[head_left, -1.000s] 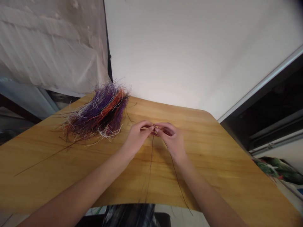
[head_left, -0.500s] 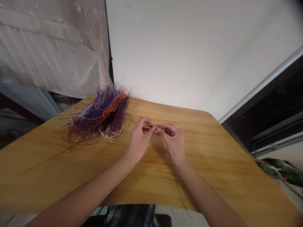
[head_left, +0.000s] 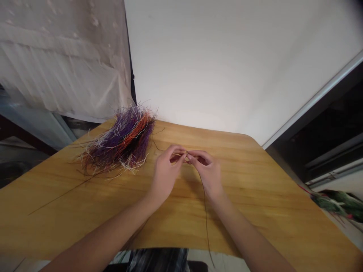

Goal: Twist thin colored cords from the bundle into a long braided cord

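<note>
A thin dark cord (head_left: 206,211) runs from my fingertips down past the table's front edge. My left hand (head_left: 167,170) pinches it between thumb and fingers, close to the middle of the table. Fingertip to fingertip with it, my right hand (head_left: 208,170) is closed on the same cord. A small loop or knot seems to lie between the two pinches, too fine to make out. Another end of dark strand shows just beyond the left hand. To the left lies a loose bundle of cords (head_left: 124,139), purple, orange, black and white.
The wooden table (head_left: 255,211) has rounded far corners and meets a white wall (head_left: 204,68). A pale cloth cover (head_left: 65,71) hangs at the back left. One long strand (head_left: 59,197) sticks out from the bundle. Green foliage (head_left: 337,202) is beyond the right edge.
The hanging end of the cord has swung left. Both hands keep their pinch at nearly the same place, and the whole view has shifted slightly.
</note>
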`<state>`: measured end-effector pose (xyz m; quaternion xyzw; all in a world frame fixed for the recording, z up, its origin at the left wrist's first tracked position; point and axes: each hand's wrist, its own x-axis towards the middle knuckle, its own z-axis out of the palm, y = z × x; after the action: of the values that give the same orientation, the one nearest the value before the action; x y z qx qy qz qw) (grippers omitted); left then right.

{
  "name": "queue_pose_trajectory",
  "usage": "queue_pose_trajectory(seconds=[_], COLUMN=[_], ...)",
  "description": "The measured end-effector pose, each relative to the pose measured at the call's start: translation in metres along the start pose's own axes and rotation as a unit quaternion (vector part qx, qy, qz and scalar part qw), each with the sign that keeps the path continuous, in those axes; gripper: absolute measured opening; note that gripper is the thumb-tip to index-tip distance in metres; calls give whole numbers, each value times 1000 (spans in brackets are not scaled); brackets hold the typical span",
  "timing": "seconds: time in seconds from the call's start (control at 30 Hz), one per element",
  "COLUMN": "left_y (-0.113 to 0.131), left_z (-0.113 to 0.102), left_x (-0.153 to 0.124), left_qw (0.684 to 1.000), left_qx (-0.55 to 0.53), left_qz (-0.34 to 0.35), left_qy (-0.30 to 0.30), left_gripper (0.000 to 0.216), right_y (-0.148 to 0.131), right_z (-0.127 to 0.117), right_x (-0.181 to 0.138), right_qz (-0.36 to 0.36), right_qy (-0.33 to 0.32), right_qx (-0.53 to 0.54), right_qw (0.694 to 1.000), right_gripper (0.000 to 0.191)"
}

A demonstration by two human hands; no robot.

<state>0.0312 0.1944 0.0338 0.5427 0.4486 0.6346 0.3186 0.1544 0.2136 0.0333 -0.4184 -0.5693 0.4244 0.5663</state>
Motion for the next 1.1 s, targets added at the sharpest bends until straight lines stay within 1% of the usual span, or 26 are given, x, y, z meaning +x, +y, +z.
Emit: queue_pose_trajectory(seconds=[0.23, 0.37, 0.7, 0.9, 1.1], left_y=[-1, -1, -7, -5, 0], left_z=[-2, -2, -4, -5, -7], left_x=[0, 1, 6, 8, 9], left_qw=[1000, 1000, 995, 990, 988], left_qx=[22, 16, -58, -90, -104], left_qz=[6, 0, -76, -102, -112], left_qy=[2, 0, -27, -39, -38], left_gripper=[11, 11, 13, 16, 15], right_y=[2, 3, 1, 0, -3], right_z=[0, -1, -4, -5, -10], right_x=[1, 2, 3, 3, 4], right_qz=[-4, -9, -27, -36, -33], right_qy=[-5, -6, -8, -17, -51], right_qx=[8, 3, -30, -44, -47], right_qw=[1000, 1000, 999, 998, 997], right_gripper=[14, 13, 9, 10, 13])
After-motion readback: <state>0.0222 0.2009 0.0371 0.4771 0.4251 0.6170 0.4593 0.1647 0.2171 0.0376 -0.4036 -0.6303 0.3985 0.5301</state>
